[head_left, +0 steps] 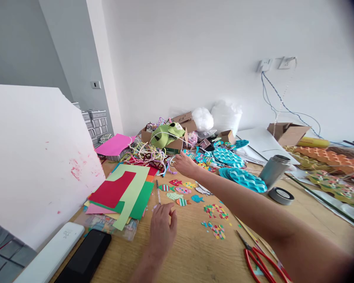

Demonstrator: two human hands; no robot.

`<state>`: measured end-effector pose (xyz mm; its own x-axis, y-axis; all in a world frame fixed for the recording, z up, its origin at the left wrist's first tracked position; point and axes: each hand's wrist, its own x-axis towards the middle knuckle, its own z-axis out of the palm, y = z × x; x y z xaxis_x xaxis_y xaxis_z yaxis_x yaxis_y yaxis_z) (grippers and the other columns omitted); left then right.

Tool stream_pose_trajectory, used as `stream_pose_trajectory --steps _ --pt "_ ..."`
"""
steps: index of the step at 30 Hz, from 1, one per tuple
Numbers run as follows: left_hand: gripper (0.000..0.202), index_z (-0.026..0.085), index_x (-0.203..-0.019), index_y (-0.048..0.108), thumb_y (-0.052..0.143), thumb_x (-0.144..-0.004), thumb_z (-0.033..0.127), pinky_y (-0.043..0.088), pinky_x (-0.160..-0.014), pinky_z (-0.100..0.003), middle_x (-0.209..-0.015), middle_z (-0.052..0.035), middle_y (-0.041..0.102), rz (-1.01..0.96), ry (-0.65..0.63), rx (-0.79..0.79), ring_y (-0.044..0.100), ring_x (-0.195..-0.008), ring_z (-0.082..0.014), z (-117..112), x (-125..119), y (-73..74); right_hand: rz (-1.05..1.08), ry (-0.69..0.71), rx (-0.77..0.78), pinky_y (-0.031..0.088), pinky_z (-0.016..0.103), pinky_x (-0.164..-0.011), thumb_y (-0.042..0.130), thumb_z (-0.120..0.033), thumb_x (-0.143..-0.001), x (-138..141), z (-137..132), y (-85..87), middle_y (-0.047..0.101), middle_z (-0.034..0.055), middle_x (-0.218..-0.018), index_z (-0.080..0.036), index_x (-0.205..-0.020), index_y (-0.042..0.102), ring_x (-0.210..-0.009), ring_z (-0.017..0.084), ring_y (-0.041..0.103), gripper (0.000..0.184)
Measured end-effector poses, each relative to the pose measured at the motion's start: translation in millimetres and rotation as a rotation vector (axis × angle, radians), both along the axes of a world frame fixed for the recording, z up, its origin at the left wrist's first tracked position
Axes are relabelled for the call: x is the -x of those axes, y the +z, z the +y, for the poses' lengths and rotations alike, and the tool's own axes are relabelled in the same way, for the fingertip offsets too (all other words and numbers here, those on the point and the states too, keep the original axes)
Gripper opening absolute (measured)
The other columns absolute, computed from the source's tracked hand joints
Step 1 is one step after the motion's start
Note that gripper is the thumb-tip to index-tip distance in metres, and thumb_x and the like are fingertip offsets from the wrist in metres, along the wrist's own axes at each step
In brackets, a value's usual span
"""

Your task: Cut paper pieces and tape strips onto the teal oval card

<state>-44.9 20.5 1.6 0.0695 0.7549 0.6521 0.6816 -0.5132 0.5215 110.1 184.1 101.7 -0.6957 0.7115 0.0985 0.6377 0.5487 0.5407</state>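
Note:
My right hand point(183, 164) is stretched far across the wooden table point(191, 251) into a tangle of coloured pipe cleaners point(146, 154), its fingers closed on a pale loop of one. My left hand point(162, 227) rests on the table nearer to me, fingers loosely curled down, holding nothing. Just beyond my left hand lie several small paper fish point(179, 191) and a thin pen point(158, 191). A stack of coloured paper sheets point(125, 194) lies to its left.
Red-handled scissors point(261, 257) and paper scraps point(215, 220) lie at the right front. A large white board point(32, 157) stands at the left, a black phone point(85, 257) below it. Blue egg trays point(242, 179), a metal flask point(273, 169) and cardboard boxes point(286, 133) crowd the back.

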Motion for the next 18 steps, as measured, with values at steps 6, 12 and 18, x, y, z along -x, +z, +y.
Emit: stream_pose_trajectory --steps 6,12,18 --pt "0.018 0.019 -0.095 0.06 0.048 -0.083 0.016 0.051 -0.067 -0.034 -0.077 -0.0046 0.064 -0.028 -0.015 0.044 0.06 -0.074 -0.0187 -0.9 1.1 -1.2 0.064 0.039 0.077 0.032 0.033 -0.08 0.053 -0.014 -0.084 -4.5 -8.2 13.7 0.067 0.01 -0.086 -0.016 -0.082 0.069 -0.096 0.023 0.05 0.016" --pt "0.015 0.019 -0.092 0.061 0.047 -0.086 0.021 0.051 -0.074 -0.035 -0.086 -0.0065 0.065 -0.183 -0.046 0.05 0.061 -0.084 -0.0195 -4.1 4.0 20.9 0.325 -0.057 0.035 0.036 0.032 -0.077 0.049 -0.016 -0.088 -4.4 -22.8 41.5 0.065 0.0116 -0.089 -0.014 -0.094 0.067 -0.092 0.023 0.05 0.019" --pt "0.033 0.021 -0.084 0.059 0.028 -0.094 0.027 0.053 -0.076 -0.039 -0.086 -0.0091 0.063 -0.379 -0.061 0.016 0.061 -0.083 -0.0202 -57.5 23.7 53.9 0.624 0.013 0.056 0.043 0.03 -0.072 0.042 -0.019 -0.093 -15.8 -152.6 15.5 0.062 0.006 -0.08 -0.019 -0.091 0.065 -0.079 0.018 0.052 0.022"
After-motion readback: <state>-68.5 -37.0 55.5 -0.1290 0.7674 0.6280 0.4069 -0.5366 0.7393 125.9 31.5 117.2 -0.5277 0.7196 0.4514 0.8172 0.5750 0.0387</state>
